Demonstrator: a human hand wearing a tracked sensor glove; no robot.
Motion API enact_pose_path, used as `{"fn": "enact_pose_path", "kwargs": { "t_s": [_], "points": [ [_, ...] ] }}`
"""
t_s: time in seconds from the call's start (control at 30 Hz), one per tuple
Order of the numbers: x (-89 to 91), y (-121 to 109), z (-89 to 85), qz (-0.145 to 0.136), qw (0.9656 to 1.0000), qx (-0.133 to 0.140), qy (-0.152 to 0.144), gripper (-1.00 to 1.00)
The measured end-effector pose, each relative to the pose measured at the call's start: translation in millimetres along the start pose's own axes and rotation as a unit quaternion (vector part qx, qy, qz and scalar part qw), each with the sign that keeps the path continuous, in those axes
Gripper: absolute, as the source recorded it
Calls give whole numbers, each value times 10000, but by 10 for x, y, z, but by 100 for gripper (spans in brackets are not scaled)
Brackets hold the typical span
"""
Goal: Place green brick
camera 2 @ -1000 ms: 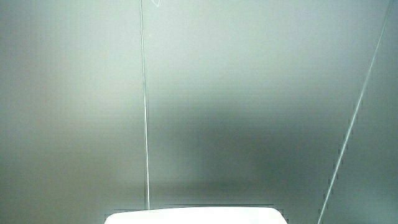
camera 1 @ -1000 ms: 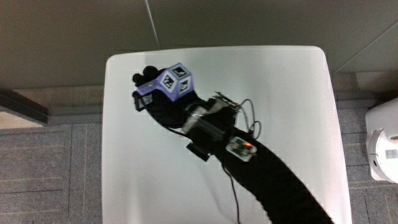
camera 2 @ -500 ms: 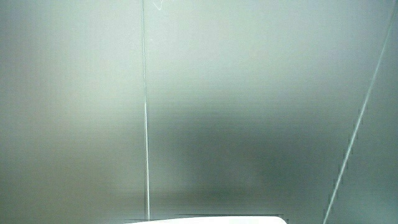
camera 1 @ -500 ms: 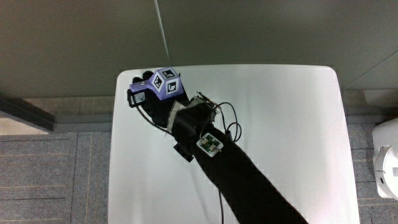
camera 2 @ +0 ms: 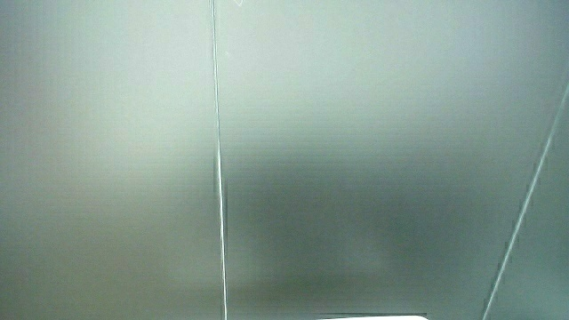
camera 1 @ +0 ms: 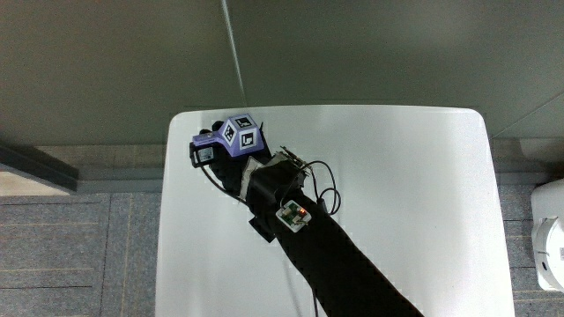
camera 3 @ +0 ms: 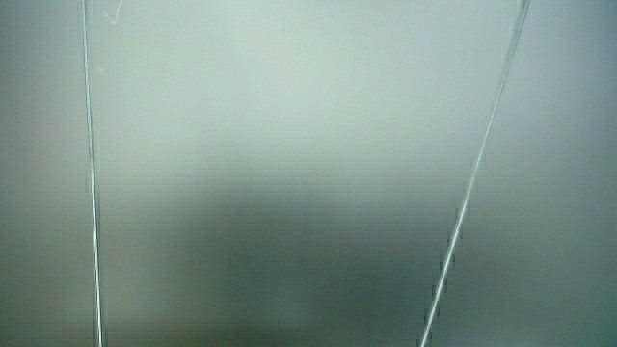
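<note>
Reaching farther from the person than a second ago, the hand now sits over the tabletop close to one of its corners, having hardly shifted in the last half second. A patterned cube on its back covers the grasp, so whether the hand is clenched, released or holding something cannot be told. No green brick is visible; if it is held, it is hidden beneath the hand. The black-sleeved forearm runs diagonally back toward the person. Both side views show only a pale wall.

To place well, the hand should probably lower until the brick rests flat, staying clear of the nearby edge, then let go and lift straight up.
</note>
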Motion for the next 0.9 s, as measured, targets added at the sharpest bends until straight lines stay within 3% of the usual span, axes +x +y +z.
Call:
{"fn": "enact_pose_path", "kwargs": {
  "t_s": [0.1,0.13,0.2,0.43,0.47,0.5,0.53,0.57,0.6,0.67,0.83,0.9],
  "points": [
    [-10,3,5,-12,10000,-57,-65,0],
    [-43,-50,51,71,10000,-10,-5,-5],
    [11,2,-14,-103,9999,-68,-88,-14],
    [44,-34,-40,-159,9997,-174,-93,-45],
    [47,-29,-44,-217,9995,-120,-206,-50],
    [47,-28,-49,-125,9996,-233,-83,-55],
    [33,-56,-27,-188,9996,-97,-192,-59],
    [40,-49,-48,-123,9997,-195,-122,-64],
    [55,-37,-70,-227,9994,-119,-240,-68],
    [47,-53,-70,-99,9997,-167,-177,-77],
    [69,-57,-61,-72,9998,-1,-204,-100],
    [57,-69,-34,-50,9997,11,-224,-100]
  ]
}}
